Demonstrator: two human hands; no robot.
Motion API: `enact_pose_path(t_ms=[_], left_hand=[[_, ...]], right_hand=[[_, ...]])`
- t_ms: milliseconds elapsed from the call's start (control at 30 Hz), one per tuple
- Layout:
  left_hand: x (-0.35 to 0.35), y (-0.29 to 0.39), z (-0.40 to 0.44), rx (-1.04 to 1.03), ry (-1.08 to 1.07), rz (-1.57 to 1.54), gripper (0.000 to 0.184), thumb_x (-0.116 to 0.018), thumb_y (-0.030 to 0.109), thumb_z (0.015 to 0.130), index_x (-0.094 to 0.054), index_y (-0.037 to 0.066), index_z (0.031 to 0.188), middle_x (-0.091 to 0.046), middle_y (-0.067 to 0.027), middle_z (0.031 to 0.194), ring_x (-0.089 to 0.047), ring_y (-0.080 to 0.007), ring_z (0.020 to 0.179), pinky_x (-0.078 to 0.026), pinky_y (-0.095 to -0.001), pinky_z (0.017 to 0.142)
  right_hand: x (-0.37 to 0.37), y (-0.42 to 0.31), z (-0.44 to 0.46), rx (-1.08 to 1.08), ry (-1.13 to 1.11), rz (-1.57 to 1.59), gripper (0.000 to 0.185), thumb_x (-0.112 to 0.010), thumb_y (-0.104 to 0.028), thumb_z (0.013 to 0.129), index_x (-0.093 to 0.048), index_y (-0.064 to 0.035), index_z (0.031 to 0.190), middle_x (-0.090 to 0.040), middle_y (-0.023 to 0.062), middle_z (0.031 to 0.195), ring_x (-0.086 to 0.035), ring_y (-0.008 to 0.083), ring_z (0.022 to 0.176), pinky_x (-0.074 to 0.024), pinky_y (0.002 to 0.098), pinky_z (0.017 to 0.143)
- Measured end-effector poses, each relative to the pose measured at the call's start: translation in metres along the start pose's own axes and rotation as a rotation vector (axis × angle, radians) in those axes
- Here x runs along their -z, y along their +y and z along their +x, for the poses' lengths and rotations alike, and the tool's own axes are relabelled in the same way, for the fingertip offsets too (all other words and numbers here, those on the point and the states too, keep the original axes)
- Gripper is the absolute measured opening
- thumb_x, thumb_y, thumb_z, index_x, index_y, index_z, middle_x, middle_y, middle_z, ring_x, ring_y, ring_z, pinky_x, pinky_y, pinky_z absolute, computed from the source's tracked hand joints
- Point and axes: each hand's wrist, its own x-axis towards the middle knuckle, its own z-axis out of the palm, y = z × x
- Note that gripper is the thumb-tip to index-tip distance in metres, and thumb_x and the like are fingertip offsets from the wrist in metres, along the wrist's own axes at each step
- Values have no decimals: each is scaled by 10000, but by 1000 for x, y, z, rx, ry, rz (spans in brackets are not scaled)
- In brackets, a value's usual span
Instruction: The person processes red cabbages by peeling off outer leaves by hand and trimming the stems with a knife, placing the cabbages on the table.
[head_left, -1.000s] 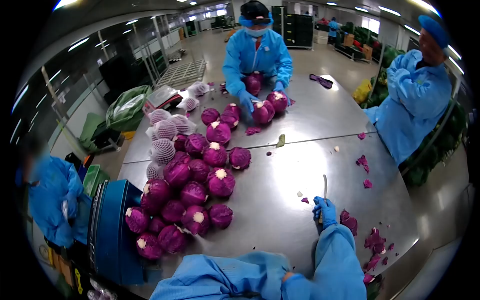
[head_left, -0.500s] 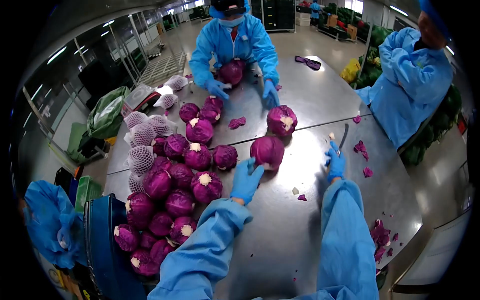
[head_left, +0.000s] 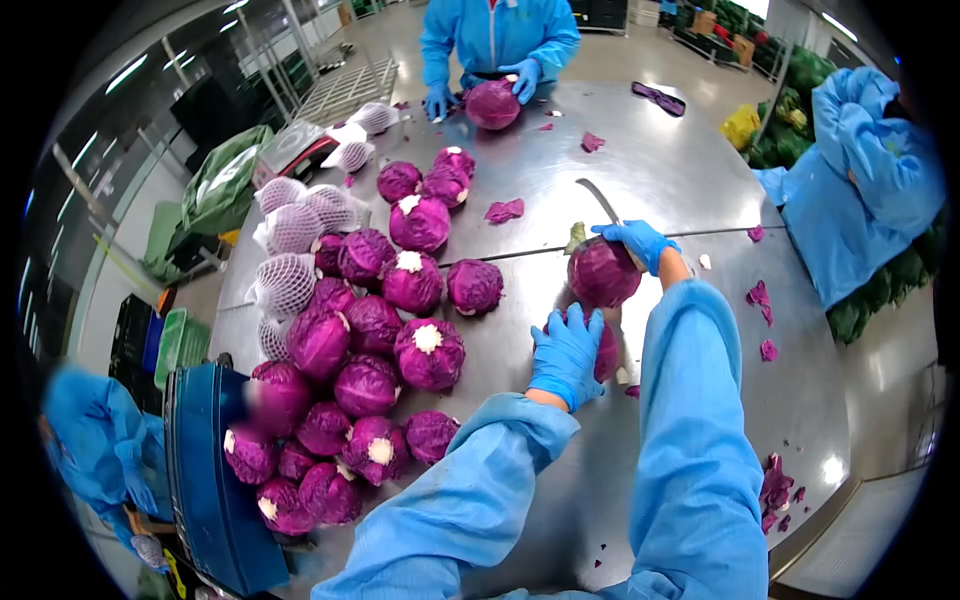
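Note:
My right hand (head_left: 640,243), in a blue glove, is closed around a knife whose curved blade (head_left: 597,196) points away to the upper left. The same hand rests against the top right of a red cabbage (head_left: 603,275); a pale green stub (head_left: 575,236) shows at that head's far side. My left hand (head_left: 567,358), also gloved, has its fingers curled over a second red cabbage (head_left: 607,354) just nearer to me. Much of that head is hidden under the glove. To the left sits a single red cabbage (head_left: 475,287) beside the pile.
Many red cabbages (head_left: 430,355) are heaped on the steel table (head_left: 520,400)'s left, by white foam nets (head_left: 285,285) and a blue bin (head_left: 215,470). Across the table a co-worker (head_left: 500,35) holds a cabbage (head_left: 492,104). Leaf scraps (head_left: 775,485) lie right; another person stands (head_left: 860,190) there.
My right hand has moved left with the knife, onto the farther cabbage. My left hand has moved onto the nearer one. The co-worker's hands now touch their cabbage. The view has shifted.

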Motion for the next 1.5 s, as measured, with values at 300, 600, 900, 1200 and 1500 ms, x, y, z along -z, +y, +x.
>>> enact_pose_path(t_ms=[300, 600, 900, 1200, 1500], left_hand=[[-80, -48, -53, 60, 191, -907, 1003, -885, 445, 509, -443, -29, 1274, -523, -200, 1212, -537, -314, 1120, -434, -385, 973], [-117, 11, -261, 658, -509, -2340, 626, -710, 379, 830, -478, 36, 1300, -602, -146, 1196, -636, -260, 1023, -512, -387, 930], [-183, 16, -283, 751, -380, -1979, 698, -638, 528, 842, -465, 37, 1306, -568, -166, 1246, -604, -339, 1070, -490, -429, 939], [-83, 34, -307, -394, -124, -471, 1133, -857, 373, 533, -263, 97, 1457, -275, -285, 1426, -346, -508, 1236, -289, -515, 1079], [-117, 5, -285, 8, -125, -800, 1247, -881, 479, 488, -229, -40, 1416, -330, -280, 1376, -372, -405, 1285, -371, -443, 1057]], right_hand=[[-54, 26, -80, 249, 220, -434, 477, -668, -312, 858, -573, -152, 1297, -603, 120, 1226, -574, 258, 1093, -407, 315, 995], [-73, 77, -152, 347, 153, 207, 553, -670, -258, 861, -488, -136, 1369, -464, 105, 1350, -467, 198, 1160, -363, 297, 1008], [-63, 239, -259, 175, 564, 1089, 546, -525, -252, 945, -353, -134, 1449, -355, 156, 1465, -328, 253, 1360, -334, 356, 1077], [-74, 344, -498, 102, 1033, 909, 388, -526, -127, 925, -523, -7, 1294, -589, 127, 1229, -598, 207, 1055, -460, 318, 945], [-193, 251, -542, -58, 889, 488, 326, -627, -108, 886, -583, -77, 1207, -547, -36, 743, -469, 42, 550, -374, 179, 478]])
